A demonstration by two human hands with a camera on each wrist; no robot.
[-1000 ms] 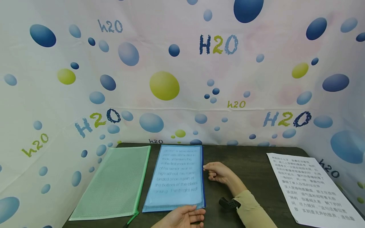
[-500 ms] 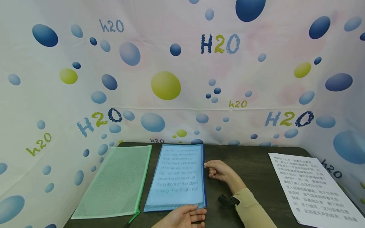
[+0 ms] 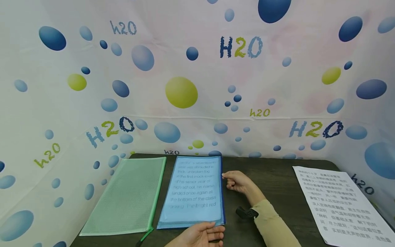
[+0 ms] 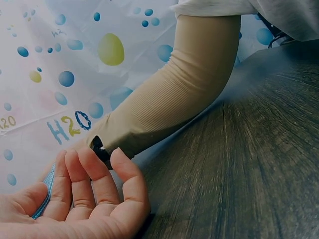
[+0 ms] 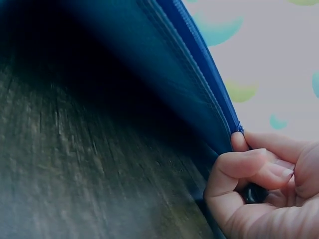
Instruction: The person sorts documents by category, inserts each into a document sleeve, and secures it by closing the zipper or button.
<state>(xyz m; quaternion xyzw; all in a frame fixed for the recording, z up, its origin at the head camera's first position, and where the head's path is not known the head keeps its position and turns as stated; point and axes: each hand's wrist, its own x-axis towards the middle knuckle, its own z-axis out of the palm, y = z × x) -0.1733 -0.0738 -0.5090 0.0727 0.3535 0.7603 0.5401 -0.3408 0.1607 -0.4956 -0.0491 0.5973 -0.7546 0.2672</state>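
A translucent blue zip document pouch (image 3: 194,192) lies in the middle of the table, with a printed English sheet visible inside it. At its near right corner my left hand (image 3: 202,235) pinches the pouch's edge between thumb and fingers; the left wrist view shows the blue mesh edge (image 4: 49,191) there. Along the right side runs a dark blue zipper (image 5: 207,62). My right hand (image 3: 240,181) pinches the zipper's slider end by thumb and index finger, about halfway up that side. The right wrist view shows this edge lifted off the table. The pull tab is mostly hidden by the fingers.
To the left lies a green mesh zip pouch (image 3: 126,195), its green pull cord (image 3: 146,235) at the near corner. A sheet printed with Chinese text (image 3: 342,206) lies at the right. A dark wooden table (image 3: 277,178) meets a patterned backdrop (image 3: 197,79).
My right hand has slid slightly farther away along the blue pouch's zipper edge. My left hand stays at the corner. The whole head view has shifted a little.
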